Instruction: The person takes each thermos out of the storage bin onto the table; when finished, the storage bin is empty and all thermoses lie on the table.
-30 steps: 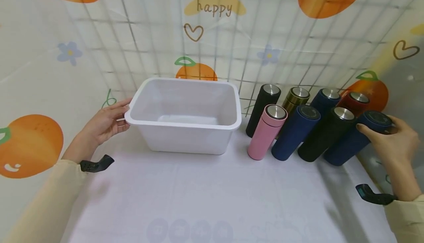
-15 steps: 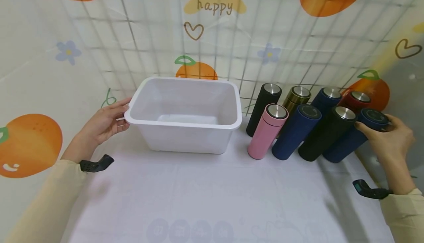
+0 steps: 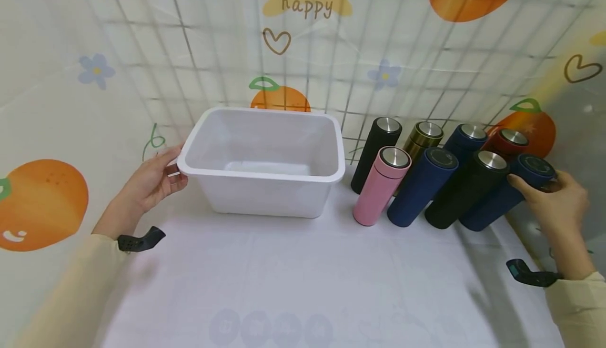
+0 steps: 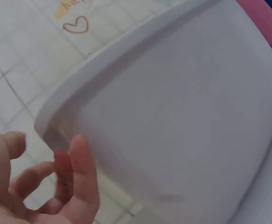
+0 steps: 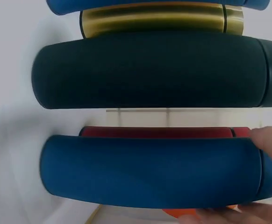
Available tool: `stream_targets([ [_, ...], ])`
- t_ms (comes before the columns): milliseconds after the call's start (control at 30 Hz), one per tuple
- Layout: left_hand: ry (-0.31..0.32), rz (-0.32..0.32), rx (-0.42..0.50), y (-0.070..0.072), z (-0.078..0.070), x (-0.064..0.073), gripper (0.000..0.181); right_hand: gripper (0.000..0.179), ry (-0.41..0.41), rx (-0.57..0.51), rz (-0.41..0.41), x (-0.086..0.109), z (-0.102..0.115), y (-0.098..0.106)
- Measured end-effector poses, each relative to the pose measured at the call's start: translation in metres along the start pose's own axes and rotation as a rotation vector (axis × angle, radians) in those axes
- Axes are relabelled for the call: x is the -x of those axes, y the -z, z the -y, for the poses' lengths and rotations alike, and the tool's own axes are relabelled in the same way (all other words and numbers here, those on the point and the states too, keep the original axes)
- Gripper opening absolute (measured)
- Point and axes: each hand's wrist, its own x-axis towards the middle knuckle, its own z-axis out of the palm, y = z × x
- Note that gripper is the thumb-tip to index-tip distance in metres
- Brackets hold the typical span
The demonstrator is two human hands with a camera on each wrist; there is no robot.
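At the right end of the bottle group, my right hand (image 3: 563, 200) grips an upright dark blue thermos bottle (image 3: 492, 203) near its lid. Thumb and fingers lie on opposite sides of that bottle (image 5: 150, 171) in the right wrist view. My left hand (image 3: 153, 179) is at the left rim of a white plastic tub (image 3: 262, 195). In the left wrist view its fingers (image 4: 83, 163) are loosely bent by the tub's outer wall, the thumb apart from it. Nothing lies in the visible part of the tub.
Beside the held bottle stand a dark green bottle (image 3: 466, 190), another blue one (image 3: 423, 187) and a pink one (image 3: 381, 187). Behind them are black (image 3: 376, 153), gold (image 3: 421, 142), blue (image 3: 464, 142) and red (image 3: 506, 145) bottles. A covered wire grid (image 3: 312, 63) backs the table.
The blue bottle in my right hand has shifted slightly left and back, closer to the dark green one. My left hand stays at the tub's rim.
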Motion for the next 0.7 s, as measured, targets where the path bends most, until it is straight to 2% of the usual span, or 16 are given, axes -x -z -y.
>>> stream_targets([
  [100, -0.007, -0.105, -0.032, 0.001, 0.007, 0.006, 0.034, 0.082, -0.019, 0.02, 0.026, 0.007, -0.004, 0.0],
  [200, -0.058, -0.221, -0.117, 0.003, 0.012, 0.017, 0.035, 0.083, -0.063, 0.034, 0.046, 0.02, -0.007, 0.002],
  [267, -0.112, -0.297, -0.249, 0.003, 0.014, 0.026, 0.039, 0.081, -0.075, 0.034, 0.059, 0.032, -0.009, 0.004],
  [367, -0.16, -0.397, -0.467, 0.002, 0.017, 0.042, 0.048, 0.077, -0.042, 0.038, 0.055, 0.051, -0.01, 0.006],
  [433, -0.178, -0.43, -0.592, -0.001, 0.018, 0.051, 0.051, 0.074, -0.005, 0.029, 0.045, 0.062, -0.009, 0.007],
  [467, -0.183, -0.428, -0.624, -0.002, 0.019, 0.055, 0.051, 0.073, 0.011, 0.028, 0.041, 0.067, -0.008, 0.008],
  [567, -0.214, -0.411, -0.702, -0.008, 0.023, 0.065, 0.047, 0.071, 0.035, 0.035, 0.043, 0.081, -0.002, 0.008],
  [700, -0.287, -0.41, -0.772, -0.023, 0.027, 0.077, 0.046, 0.069, 0.064, 0.068, 0.066, 0.102, 0.012, 0.006],
])
